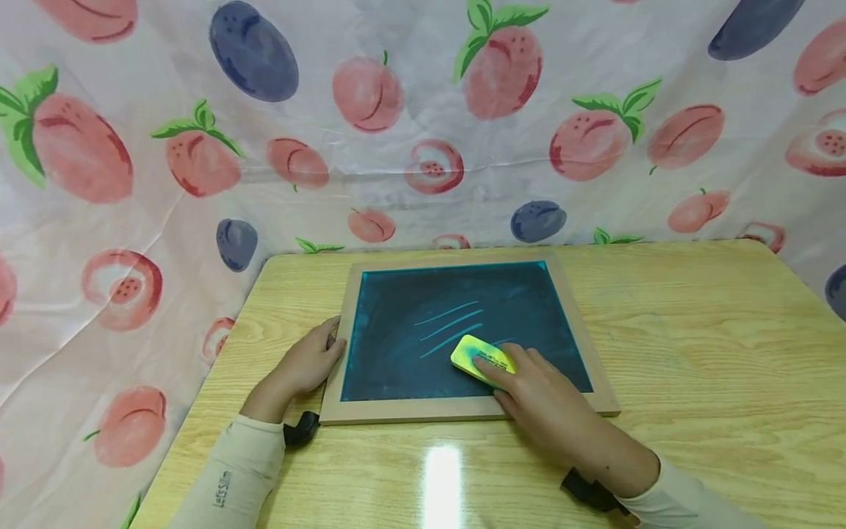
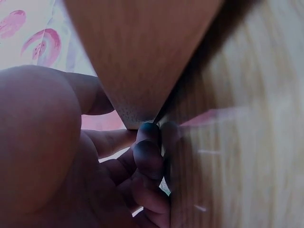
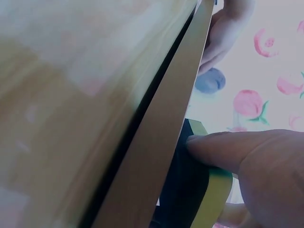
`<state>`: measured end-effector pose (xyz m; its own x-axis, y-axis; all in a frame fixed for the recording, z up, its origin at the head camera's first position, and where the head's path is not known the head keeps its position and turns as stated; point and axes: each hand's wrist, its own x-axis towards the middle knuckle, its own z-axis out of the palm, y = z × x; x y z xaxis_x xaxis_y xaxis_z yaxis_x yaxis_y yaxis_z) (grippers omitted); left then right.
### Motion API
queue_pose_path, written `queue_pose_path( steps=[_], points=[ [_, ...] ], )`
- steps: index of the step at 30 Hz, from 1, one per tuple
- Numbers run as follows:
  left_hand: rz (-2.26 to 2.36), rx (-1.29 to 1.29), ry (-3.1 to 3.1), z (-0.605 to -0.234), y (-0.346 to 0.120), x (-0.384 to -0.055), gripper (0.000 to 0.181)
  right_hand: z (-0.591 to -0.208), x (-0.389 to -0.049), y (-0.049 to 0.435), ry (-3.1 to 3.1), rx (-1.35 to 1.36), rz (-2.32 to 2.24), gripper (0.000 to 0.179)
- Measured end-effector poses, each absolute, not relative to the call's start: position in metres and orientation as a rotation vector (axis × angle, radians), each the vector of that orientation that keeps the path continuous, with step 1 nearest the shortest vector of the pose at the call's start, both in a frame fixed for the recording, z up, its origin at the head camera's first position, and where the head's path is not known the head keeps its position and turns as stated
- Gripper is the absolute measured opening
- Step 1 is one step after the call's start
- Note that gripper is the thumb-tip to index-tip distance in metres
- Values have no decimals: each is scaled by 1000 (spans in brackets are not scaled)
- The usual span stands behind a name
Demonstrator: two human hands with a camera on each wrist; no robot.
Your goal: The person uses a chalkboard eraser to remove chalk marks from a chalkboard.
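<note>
A small chalkboard (image 1: pixel 396 375) with a pale wooden frame lies on the table. Several light-blue slanting strokes (image 1: pixel 452 329) cross its dark surface near the middle. My right hand (image 1: pixel 545 400) grips a yellow board eraser (image 1: pixel 465 356) over the board's lower right part, just right of the strokes. In the right wrist view, the thumb lies along the dark side of the eraser (image 3: pixel 213 199), close to the frame's front edge. My left hand (image 1: pixel 311 360) holds the frame's left side; the left wrist view shows its curled fingers against the frame (image 2: pixel 137 57).
Wood-grain tabletop (image 1: pixel 694 353) extends right of the board and in front of it. A fruit-print cloth (image 1: pixel 429 88) hangs behind the table and along its left side. Dark wrist devices (image 1: pixel 302 430) sit by both wrists.
</note>
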<state>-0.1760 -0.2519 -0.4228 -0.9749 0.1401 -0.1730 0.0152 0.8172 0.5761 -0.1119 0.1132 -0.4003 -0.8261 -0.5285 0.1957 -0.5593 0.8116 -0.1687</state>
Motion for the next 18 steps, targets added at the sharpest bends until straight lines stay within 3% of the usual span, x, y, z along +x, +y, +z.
queue_pose_path(
  steps=[18],
  points=[
    [865,121,2794,-421,-251,-175,57,-396,-120,150,-2861,780,312,57]
  ],
)
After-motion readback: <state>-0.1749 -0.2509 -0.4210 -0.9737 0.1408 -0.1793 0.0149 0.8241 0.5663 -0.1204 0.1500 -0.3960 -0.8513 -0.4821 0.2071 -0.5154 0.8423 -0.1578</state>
